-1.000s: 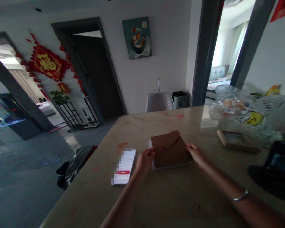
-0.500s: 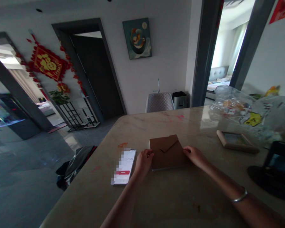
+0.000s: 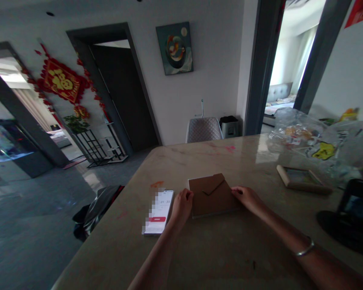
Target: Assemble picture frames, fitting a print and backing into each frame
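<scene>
A brown kraft envelope [image 3: 211, 197] lies flat on the marble table [image 3: 218, 251], its pointed flap facing up. A thin, pale flat item [image 3: 199, 216] shows beneath its near edge. My left hand [image 3: 182, 208] grips the envelope's left edge, and my right hand [image 3: 246, 199] holds its right edge. A smartphone [image 3: 159, 212] lies just left of my left hand, its screen lit and partly pixelated.
A wooden picture frame [image 3: 302, 179] lies to the right, beyond it a crumpled plastic bag [image 3: 299, 135]. A dark tablet on a stand [image 3: 357, 205] sits at the right. The table's left edge drops to the floor, where a dark bag [image 3: 97, 211] lies.
The envelope has turned to sit straighter and slid nearer to me and slightly left, with both hands moving along with it.
</scene>
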Action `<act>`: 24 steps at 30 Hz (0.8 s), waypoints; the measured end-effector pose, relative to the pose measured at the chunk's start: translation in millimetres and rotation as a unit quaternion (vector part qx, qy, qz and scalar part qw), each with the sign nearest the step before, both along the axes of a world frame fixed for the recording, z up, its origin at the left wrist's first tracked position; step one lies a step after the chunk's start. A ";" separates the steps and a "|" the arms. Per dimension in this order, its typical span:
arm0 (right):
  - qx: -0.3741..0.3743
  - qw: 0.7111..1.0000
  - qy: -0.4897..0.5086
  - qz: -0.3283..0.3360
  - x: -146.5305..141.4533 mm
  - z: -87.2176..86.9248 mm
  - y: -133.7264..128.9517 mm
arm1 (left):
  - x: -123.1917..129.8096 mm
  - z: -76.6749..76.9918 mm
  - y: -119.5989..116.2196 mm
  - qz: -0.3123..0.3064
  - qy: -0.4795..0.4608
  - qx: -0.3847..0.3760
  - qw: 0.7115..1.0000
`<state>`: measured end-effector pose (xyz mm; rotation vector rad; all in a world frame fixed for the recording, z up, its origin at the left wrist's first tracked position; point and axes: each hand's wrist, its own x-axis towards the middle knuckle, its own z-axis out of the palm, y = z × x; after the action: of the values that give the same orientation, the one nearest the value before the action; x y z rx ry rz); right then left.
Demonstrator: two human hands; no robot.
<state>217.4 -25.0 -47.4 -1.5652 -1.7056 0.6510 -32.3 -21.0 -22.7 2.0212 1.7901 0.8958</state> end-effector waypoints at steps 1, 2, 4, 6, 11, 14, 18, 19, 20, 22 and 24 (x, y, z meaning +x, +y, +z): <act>0.004 1.000 -0.003 -0.001 -0.8 -0.7 0.2 | -0.2 -0.2 0.1 0.000 0.000 0.001 1.000; 0.010 1.000 -0.008 0.000 -1.6 -1.6 0.4 | -0.4 -0.4 0.2 -0.001 0.000 0.001 1.000; 0.023 1.000 -0.020 0.002 -3.3 -3.6 0.7 | -1.0 -0.6 0.7 -0.002 -0.002 -0.001 1.000; 0.032 0.999 -0.037 -0.004 -4.9 -5.9 0.8 | -1.8 -0.8 1.5 0.002 -0.001 -0.005 1.000; 0.041 0.997 -0.062 -0.010 -7.5 -12.1 0.9 | -3.8 -1.5 3.4 0.008 -0.001 -0.007 1.000; 0.039 0.996 -0.071 -0.021 -8.3 -14.9 0.7 | -4.1 -1.7 3.3 0.004 -0.013 -0.009 1.000; 0.048 0.995 -0.082 -0.028 -9.5 -17.3 -0.5 | -2.9 -1.6 4.0 0.008 -0.015 -0.018 1.000; 0.051 0.995 -0.083 -0.028 -9.8 -17.9 -0.8 | -2.6 -1.7 4.5 0.012 -0.013 -0.021 1.000; 0.054 0.994 -0.086 -0.030 -10.0 -18.7 -0.9 | -2.2 -1.9 5.1 0.015 -0.012 -0.024 1.000; 0.061 0.993 -0.093 -0.037 -10.5 -20.4 -0.7 | -1.6 -2.4 6.3 0.019 -0.008 -0.028 0.999; 0.066 0.992 -0.101 -0.040 -10.9 -21.9 -0.2 | -1.2 -2.8 7.2 0.020 -0.005 -0.026 0.999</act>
<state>206.5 -25.1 -69.3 -1.6406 -1.7820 0.3425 -33.5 -13.8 -25.5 1.9510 1.8364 0.8595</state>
